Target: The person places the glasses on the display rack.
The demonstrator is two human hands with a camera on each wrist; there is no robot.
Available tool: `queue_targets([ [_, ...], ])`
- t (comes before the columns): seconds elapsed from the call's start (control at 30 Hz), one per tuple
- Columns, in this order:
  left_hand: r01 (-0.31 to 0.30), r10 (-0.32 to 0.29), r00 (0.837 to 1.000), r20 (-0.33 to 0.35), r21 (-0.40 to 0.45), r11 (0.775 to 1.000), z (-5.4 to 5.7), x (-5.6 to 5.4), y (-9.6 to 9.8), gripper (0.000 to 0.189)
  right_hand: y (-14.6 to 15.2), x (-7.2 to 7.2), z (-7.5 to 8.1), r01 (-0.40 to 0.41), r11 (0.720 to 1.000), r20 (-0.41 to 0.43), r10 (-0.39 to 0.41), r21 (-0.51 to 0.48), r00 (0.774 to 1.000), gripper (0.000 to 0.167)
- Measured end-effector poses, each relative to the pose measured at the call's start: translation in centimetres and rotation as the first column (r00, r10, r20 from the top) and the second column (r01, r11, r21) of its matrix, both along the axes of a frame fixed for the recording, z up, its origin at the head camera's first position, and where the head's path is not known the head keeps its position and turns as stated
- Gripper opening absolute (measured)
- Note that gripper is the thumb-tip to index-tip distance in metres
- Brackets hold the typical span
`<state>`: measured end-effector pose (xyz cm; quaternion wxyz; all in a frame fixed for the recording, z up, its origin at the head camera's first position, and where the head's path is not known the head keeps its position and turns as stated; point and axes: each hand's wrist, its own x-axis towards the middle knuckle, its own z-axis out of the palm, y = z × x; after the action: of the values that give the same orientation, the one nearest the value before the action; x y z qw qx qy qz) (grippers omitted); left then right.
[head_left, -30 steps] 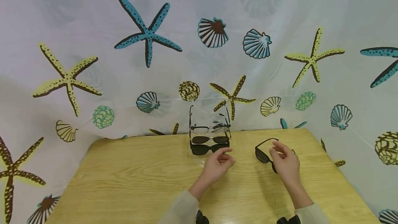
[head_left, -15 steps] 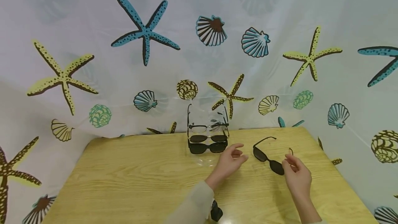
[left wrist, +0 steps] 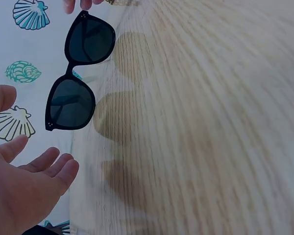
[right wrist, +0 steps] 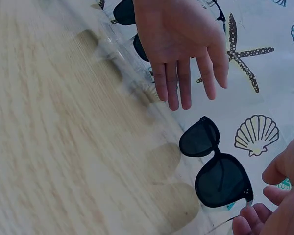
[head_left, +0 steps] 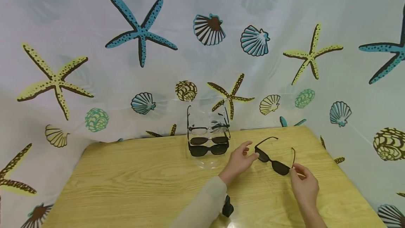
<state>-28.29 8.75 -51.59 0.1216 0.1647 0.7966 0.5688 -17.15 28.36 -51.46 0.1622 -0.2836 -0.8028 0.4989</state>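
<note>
My right hand [head_left: 304, 187] holds black sunglasses [head_left: 280, 168] by the corner where the right temple joins the frame. Both temples are unfolded and the dark lenses face me, raised off the tabletop. Close to the opposite end of the frame is my left hand [head_left: 238, 161], fingers extended. In the left wrist view a gap shows between the left hand [left wrist: 29, 186] and the sunglasses [left wrist: 71, 105]. From the right wrist, the left hand [right wrist: 179, 39] hangs palm toward the camera, apart from the frame, while the right fingertips [right wrist: 255, 215] meet the hinge.
A clear display stand [head_left: 207, 165] at the table's back carries black sunglasses [head_left: 199, 150], thin-framed sunglasses [head_left: 198, 140] and clear-lensed eyeglasses [head_left: 199, 131] stacked above. Behind the wooden table [head_left: 136, 178] hangs a white cloth [head_left: 177, 59] printed with shells and starfish.
The right hand has shifted right and down to the sunglasses' right hinge, and the frame now shows fully. My left hand has moved right, from before the stand toward the sunglasses' left end.
</note>
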Motion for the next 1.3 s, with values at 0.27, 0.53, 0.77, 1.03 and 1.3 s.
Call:
queue_targets([
  [0.27, 0.085, -0.084, 0.996, 0.013, -0.087, 0.993, 0.4, 0.0, 1.4, 0.067, 0.1, -0.2, -1.0, -0.009, 1.000, -0.001, 0.009, 0.000, 1.000, 0.040],
  [0.53, 0.112, -0.107, 0.993, 0.052, -0.110, 0.988, 0.9, 0.5, 2.3, 0.069, 0.4, 0.0, -1.0, -0.066, 0.997, 0.020, 0.066, -0.030, 0.998, 0.047],
  [0.77, 0.069, -0.067, 0.998, 0.022, -0.117, 0.991, 1.3, 0.7, 2.2, 0.064, 0.5, -0.1, -1.0, -0.048, 0.999, -0.007, 0.049, 0.010, 0.999, 0.045],
  [1.03, -0.001, -0.003, 0.999, -0.043, -0.105, 0.995, 0.4, 0.4, 1.1, 0.050, 0.5, -0.3, -0.9, -0.032, 0.999, -0.021, 0.032, -0.033, 0.999, 0.045],
  [1.3, 0.007, -0.015, 0.990, -0.138, -0.056, 0.998, -0.4, 0.7, 0.3, 0.036, 0.4, -0.3, -1.1, -0.027, 0.998, -0.033, 0.025, -0.061, 0.999, 0.047],
])
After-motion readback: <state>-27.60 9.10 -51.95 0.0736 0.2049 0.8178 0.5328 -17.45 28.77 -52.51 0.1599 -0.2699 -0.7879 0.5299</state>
